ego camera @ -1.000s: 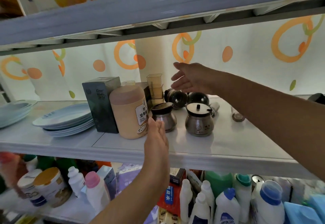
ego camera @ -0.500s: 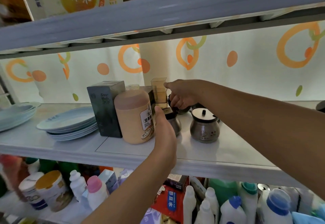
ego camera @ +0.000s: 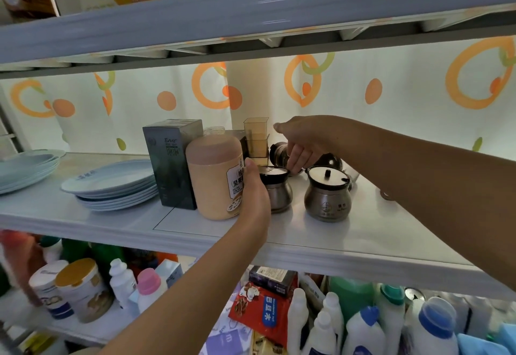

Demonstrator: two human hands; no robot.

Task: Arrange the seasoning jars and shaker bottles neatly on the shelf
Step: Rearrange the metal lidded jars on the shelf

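Two squat steel seasoning jars with black-rimmed lids stand mid-shelf. My left hand (ego camera: pixel 254 187) is wrapped against the left steel jar (ego camera: pixel 279 192), squeezed between it and a tall orange bottle (ego camera: pixel 215 179); its fingers are hidden behind the jar. The right steel jar (ego camera: pixel 326 199) stands free. Behind them a dark glass jar (ego camera: pixel 277 153) lies tipped, and my right hand (ego camera: pixel 307 138) hovers over it, fingertips touching, thumb stretched clear. A second dark jar (ego camera: pixel 331 160) peeks out under my right forearm.
Stacked amber plastic containers (ego camera: pixel 255 139) and a dark box (ego camera: pixel 173 162) stand behind the orange bottle. Blue plates (ego camera: pixel 111 184) are piled at left. The white shelf (ego camera: pixel 349 240) has bare surface at right. Bottles crowd the shelf below.
My left hand moved forward from the shelf edge onto the left steel jar. My right hand dropped from the air onto the tipped dark jar at the back.
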